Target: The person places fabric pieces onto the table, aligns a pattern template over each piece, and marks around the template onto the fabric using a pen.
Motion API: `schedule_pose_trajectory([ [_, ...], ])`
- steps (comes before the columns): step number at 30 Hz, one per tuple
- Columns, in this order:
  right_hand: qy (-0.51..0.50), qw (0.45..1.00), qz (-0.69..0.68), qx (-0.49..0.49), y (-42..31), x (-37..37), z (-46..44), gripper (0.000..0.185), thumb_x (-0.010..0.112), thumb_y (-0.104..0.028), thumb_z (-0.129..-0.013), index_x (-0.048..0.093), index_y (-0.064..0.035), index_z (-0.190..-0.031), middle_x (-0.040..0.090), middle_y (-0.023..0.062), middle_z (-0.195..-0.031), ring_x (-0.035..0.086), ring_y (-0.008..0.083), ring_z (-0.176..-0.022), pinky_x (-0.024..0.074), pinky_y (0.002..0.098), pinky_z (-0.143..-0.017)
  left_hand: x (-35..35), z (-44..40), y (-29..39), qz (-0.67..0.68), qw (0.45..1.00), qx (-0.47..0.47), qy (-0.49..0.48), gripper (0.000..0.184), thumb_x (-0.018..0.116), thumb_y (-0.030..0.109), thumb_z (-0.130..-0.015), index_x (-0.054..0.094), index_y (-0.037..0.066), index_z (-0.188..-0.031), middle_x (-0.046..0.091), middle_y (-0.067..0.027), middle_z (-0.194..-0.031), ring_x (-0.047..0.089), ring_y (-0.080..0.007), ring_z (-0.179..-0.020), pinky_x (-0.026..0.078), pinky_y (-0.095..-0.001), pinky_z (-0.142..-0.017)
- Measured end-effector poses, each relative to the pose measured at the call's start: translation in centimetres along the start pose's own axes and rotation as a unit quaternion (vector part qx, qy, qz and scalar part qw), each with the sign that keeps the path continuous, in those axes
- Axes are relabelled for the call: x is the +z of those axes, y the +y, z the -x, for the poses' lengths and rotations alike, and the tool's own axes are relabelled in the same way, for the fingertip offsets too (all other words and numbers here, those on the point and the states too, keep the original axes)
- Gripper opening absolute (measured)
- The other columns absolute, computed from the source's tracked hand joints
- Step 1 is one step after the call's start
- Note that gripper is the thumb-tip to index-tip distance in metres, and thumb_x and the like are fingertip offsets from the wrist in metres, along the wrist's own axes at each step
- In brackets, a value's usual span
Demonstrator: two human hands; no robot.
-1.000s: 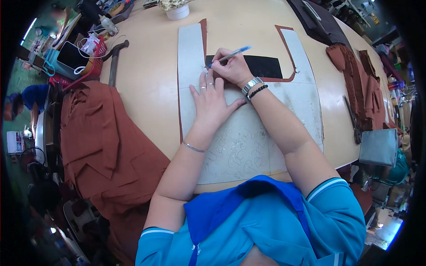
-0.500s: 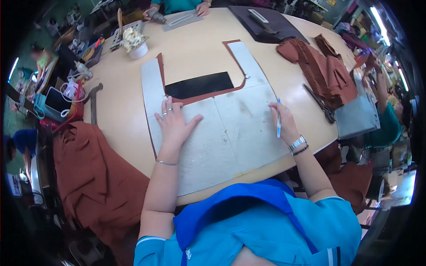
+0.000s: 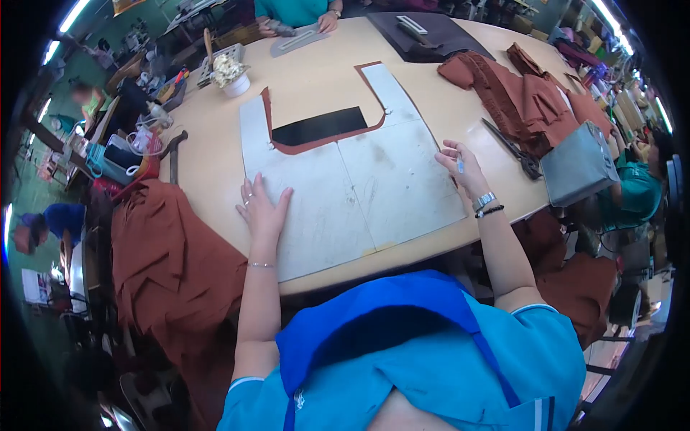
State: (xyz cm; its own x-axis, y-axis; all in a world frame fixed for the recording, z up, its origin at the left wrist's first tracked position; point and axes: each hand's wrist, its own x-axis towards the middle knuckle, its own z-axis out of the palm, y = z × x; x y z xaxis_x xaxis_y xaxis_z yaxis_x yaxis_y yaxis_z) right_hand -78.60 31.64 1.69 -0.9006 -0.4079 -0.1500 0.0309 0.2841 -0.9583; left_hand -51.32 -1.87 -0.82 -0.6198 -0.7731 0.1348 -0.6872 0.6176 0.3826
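A pale grey pattern board (image 3: 374,187) with a U-shaped cut-out lies on the table. Reddish-brown material (image 3: 327,144) peeks out from under it along the cut-out. Inside the opening is a flat black rectangle (image 3: 320,126). My left hand (image 3: 264,212) rests with fingers spread on the board's left edge. At the right edge, my right hand (image 3: 466,171) holds a pen (image 3: 460,164) between its curled fingers; its tip is hidden.
Scissors (image 3: 514,149) and a grey metal box (image 3: 578,164) lie to the right, beside brown pieces (image 3: 517,108). A hammer (image 3: 173,154) and white cup (image 3: 236,87) are at left. Brown cloth (image 3: 169,266) hangs over the left edge. A co-worker (image 3: 298,14) works across the table.
My left hand has slid from the cut-out's corner down to the board's left edge. My right hand still holds the pen, now tilted differently. The camera view has shifted a little.
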Motion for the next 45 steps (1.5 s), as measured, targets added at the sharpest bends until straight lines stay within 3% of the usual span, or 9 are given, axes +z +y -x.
schedule_pose_trajectory([
  [15,0.009,1.000,0.001,-0.020,0.5,-0.2,-2.8,0.061,0.079,-0.021,-0.081,0.050,0.0000,-0.131,0.065,0.0098,-0.104,0.060,0.0160,-0.092,0.0500,0.0306,-0.083,0.1,-0.3,-0.2,0.005,1.000,-0.011,0.001,0.087,0.069,0.058,-0.077,0.038,0.011,-0.144,0.031,-0.0185,-0.152,0.022,-0.0323,-0.144,0.016,-0.0652,-0.111],
  [21,-0.144,0.989,0.013,-0.015,-3.0,-0.9,0.4,0.052,0.076,-0.026,-0.084,0.056,0.0016,-0.124,0.066,0.0107,-0.106,0.061,0.0159,-0.098,0.0491,0.0305,-0.087,0.4,-0.2,-0.5,0.000,1.000,-0.011,0.008,0.086,0.069,0.057,-0.077,0.039,0.012,-0.144,0.030,-0.0177,-0.152,0.022,-0.0317,-0.145,0.014,-0.0656,-0.111],
  [24,-0.026,0.978,0.170,-0.119,-4.0,-0.9,2.1,0.052,0.074,-0.031,-0.086,0.057,0.0031,-0.121,0.065,0.0121,-0.111,0.060,0.0179,-0.104,0.0474,0.0313,-0.091,0.4,-0.4,-0.9,0.029,1.000,-0.003,0.012,0.081,0.067,0.053,-0.082,0.040,0.008,-0.142,0.032,-0.0196,-0.151,0.025,-0.0332,-0.143,0.017,-0.0617,-0.113],
  [31,0.110,0.950,0.009,-0.292,-6.4,-7.4,2.4,0.035,0.066,-0.021,-0.092,0.059,-0.0017,-0.119,0.064,0.0049,-0.111,0.057,0.0139,-0.099,0.0455,0.0295,-0.089,2.0,-1.2,-5.9,0.362,0.928,0.064,0.058,0.065,0.058,0.039,-0.094,0.040,-0.004,-0.140,0.041,-0.0259,-0.143,0.036,-0.0399,-0.136,0.028,-0.0406,-0.114],
  [34,0.201,0.932,-0.175,-0.246,-5.9,-11.0,0.8,0.029,0.067,-0.017,-0.090,0.059,-0.0037,-0.116,0.063,0.0052,-0.116,0.059,0.0140,-0.100,0.0479,0.0287,-0.088,-1.0,1.8,-3.5,0.035,0.998,0.039,0.022,0.074,0.055,0.050,-0.093,0.036,-0.001,-0.143,0.030,-0.0260,-0.150,0.025,-0.0384,-0.142,0.023,-0.0539,-0.113],
  [36,0.233,0.899,-0.303,-0.214,-3.8,-13.5,-0.9,0.050,0.070,-0.017,-0.089,0.047,0.0005,-0.130,0.059,0.0129,-0.125,0.059,0.0199,-0.105,0.0493,0.0338,-0.090,-0.8,2.1,-3.3,-0.036,0.999,-0.019,0.014,0.076,0.054,0.053,-0.092,0.034,0.002,-0.145,0.027,-0.0256,-0.152,0.022,-0.0376,-0.144,0.022,-0.0585,-0.112],
  [40,0.477,0.845,0.070,-0.230,0.5,-13.1,-2.7,0.074,0.072,-0.024,-0.088,0.030,0.0051,-0.142,0.043,0.0237,-0.140,0.044,0.0303,-0.129,0.0369,0.0379,-0.107,-1.2,2.0,-2.2,-0.092,0.993,-0.073,-0.025,0.076,0.052,0.055,-0.092,0.032,0.008,-0.148,0.023,-0.0239,-0.155,0.018,-0.0368,-0.145,0.020,-0.0624,-0.111],
  [42,0.482,0.806,0.159,-0.303,2.0,-11.2,-2.7,0.080,0.071,-0.025,-0.089,0.025,0.0062,-0.146,0.031,0.0274,-0.148,0.028,0.0347,-0.141,0.0253,0.0381,-0.114,-0.7,1.9,-2.2,-0.046,0.998,-0.035,0.033,0.057,0.060,0.046,-0.089,0.052,0.008,-0.131,0.042,-0.0201,-0.143,0.032,-0.0334,-0.139,0.030,-0.0572,-0.108],
  [45,0.242,0.924,0.054,-0.293,4.2,-5.9,-3.3,0.070,0.068,-0.021,-0.091,0.030,0.0051,-0.145,0.034,0.0234,-0.149,0.032,0.0297,-0.140,0.0281,0.0362,-0.113,-0.2,0.5,-2.6,0.005,0.994,0.020,0.105,0.026,0.068,0.032,-0.084,0.069,0.011,-0.099,0.062,-0.0123,-0.117,0.054,-0.0294,-0.119,0.044,-0.0484,-0.096],
])
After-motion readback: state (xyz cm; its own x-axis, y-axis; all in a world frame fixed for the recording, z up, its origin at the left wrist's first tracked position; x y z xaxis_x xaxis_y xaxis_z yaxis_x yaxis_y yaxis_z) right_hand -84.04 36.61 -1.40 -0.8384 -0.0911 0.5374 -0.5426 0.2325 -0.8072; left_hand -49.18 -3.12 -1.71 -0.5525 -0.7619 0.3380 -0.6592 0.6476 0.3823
